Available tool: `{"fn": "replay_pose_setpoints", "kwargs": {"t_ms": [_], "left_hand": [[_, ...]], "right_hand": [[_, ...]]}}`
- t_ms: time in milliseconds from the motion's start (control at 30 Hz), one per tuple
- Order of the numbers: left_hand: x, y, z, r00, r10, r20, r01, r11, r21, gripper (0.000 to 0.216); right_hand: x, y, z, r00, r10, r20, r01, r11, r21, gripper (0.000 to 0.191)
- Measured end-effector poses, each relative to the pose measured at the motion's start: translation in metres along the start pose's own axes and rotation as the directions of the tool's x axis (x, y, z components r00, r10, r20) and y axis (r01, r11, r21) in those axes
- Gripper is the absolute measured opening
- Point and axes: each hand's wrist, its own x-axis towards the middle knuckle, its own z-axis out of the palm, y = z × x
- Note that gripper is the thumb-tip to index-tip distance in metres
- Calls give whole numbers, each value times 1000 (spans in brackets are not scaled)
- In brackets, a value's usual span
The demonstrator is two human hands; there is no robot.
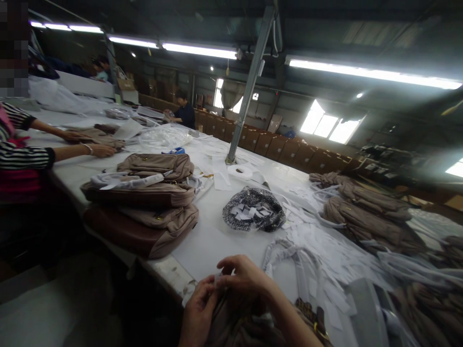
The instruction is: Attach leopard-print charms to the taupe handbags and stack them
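Note:
At the lower middle, my left hand (200, 303) and my right hand (246, 275) meet over a taupe fabric bag (235, 330). Between their fingertips is a small whitish piece (217, 277), paper or plastic; I cannot tell which. Both hands are closed in a pinch at it, the right index finger arched above. My forearm covers part of the bag. Its wrapped white handles (302, 270) lie on the table to the right, near a dark strap with gold-coloured metal. Ahead of my hands sits a black-and-white speckled bowl-shaped container (231, 219) holding many small white slips.
Brown bags (170, 197) are stacked at the left table edge; more bags (365, 207) lie right. White slips (325, 246) cover the table's right side. A roll of white tape (239, 172) lies near a metal post (249, 91). A co-worker's hands (103, 150) touch a bag at left.

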Motion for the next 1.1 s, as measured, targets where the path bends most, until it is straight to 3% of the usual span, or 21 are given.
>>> {"fn": "replay_pose_setpoints", "kwargs": {"t_ms": [133,267,367,467,600,767,867,1000,1100], "left_hand": [[-2,6,-2,999,-10,31,12,999,-52,23],[-2,8,-2,998,-49,37,53,993,-103,24],[-2,13,-1,993,-107,53,116,964,-237,24],[-1,19,1,983,-160,87,180,922,-344,41],[3,23,0,982,-160,99,174,973,-151,37],[2,17,-4,989,-111,-96,124,980,152,32],[-2,15,-4,991,-86,-103,104,979,178,32],[-6,14,-2,992,-111,-67,120,982,148,34],[-3,13,-2,991,-124,-42,127,988,84,35]], "right_hand": [[0,4,4,999,-15,48,10,996,94,42],[-2,11,11,999,5,-34,-2,997,83,13],[-2,13,14,998,1,-64,5,995,103,9],[-2,14,14,998,-1,-70,11,990,139,9],[-2,18,15,999,2,-34,5,979,202,11],[-5,21,14,1000,17,-24,-11,970,243,14],[-9,18,9,1000,0,-10,3,967,256,18],[-9,14,5,1000,-6,19,1,968,249,39],[-7,14,8,1000,1,14,-4,980,201,19]]}}
